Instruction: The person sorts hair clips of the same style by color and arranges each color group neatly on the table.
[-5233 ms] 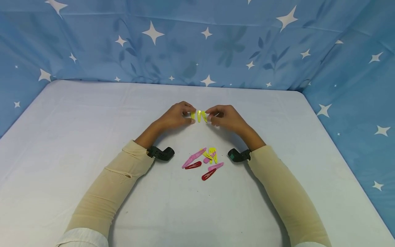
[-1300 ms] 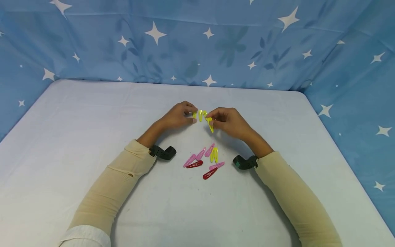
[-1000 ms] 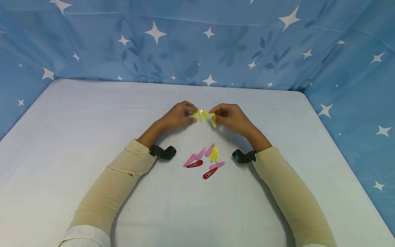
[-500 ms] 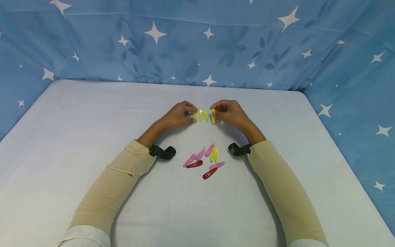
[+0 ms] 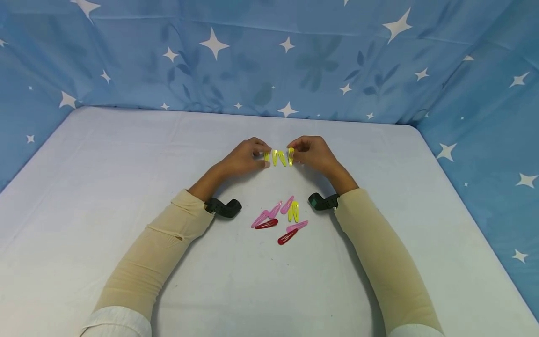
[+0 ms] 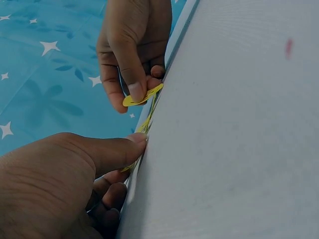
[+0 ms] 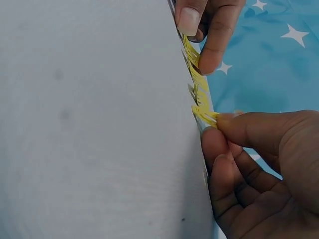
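Observation:
My right hand (image 5: 315,153) pinches a yellow snap hair clip (image 5: 291,157) between thumb and fingers at the right end of a short row. Two more yellow hair clips, one upright (image 5: 275,158) and one slightly slanted (image 5: 282,158), lie between my hands. At the row's left end, the thumb and forefinger of my left hand (image 5: 243,158) hold another yellow clip (image 5: 266,157), partly covered by the fingers. In the right wrist view, the right thumb presses on its clip (image 7: 205,116) just above the tabletop.
Nearer to me lies a loose group: several pink clips (image 5: 287,205), two red clips (image 5: 267,223) and yellow clips (image 5: 293,211) side by side. A white-covered table (image 5: 202,281) carries everything. Behind it hangs a blue curtain (image 5: 252,56) with white stars.
The right hand has brought a yellow clip from the loose group up to the right end of the row and turned it upright. The left hand has stayed at the left end.

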